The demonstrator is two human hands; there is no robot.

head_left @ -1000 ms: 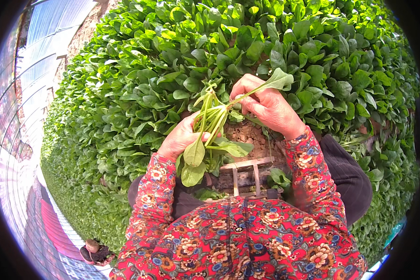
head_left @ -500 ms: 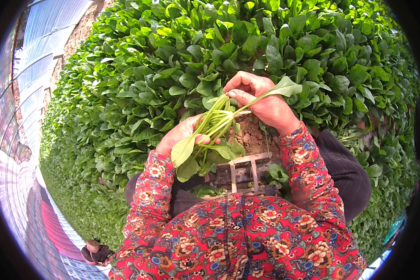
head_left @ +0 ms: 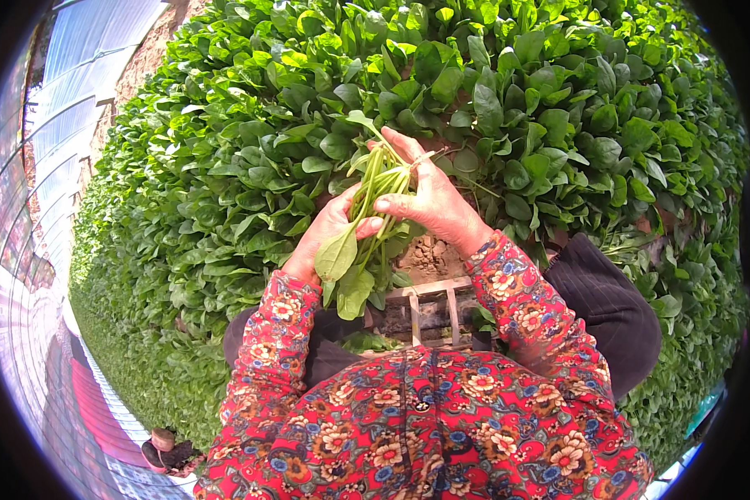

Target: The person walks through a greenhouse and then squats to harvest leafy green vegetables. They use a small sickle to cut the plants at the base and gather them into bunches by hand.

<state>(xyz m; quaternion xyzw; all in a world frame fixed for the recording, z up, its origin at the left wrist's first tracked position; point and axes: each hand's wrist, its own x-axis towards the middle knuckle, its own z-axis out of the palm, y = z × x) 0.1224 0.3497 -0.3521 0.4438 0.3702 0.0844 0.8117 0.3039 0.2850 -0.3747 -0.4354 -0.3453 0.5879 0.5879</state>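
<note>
A small bunch of spinach (head_left: 382, 177) is held in front of me, with its pale stems and root ends toward the far side and its leaves hanging toward me. My left hand (head_left: 323, 235) wraps round the stems from the left, its thumb lying across them. From the right, my right hand (head_left: 443, 208) closes on the same stems, thumb in front and fingers behind at the root ends. A single leaf pokes up past the right fingertips. Some of the fingers of both hands are hidden behind the stems.
Dense spinach plants (head_left: 250, 183) surround me. A pale slatted crate (head_left: 414, 315) with greens in it stands between my knees, beside bare soil (head_left: 432, 257). A person (head_left: 168, 454) is at the lower left. Plastic sheeting on hoops (head_left: 67, 117) runs along the left.
My right hand has moved left and in toward my left hand, from pinching one leaf's stem to gripping the bunch. That leaf, formerly pointing right, no longer shows there. The bunch is more upright.
</note>
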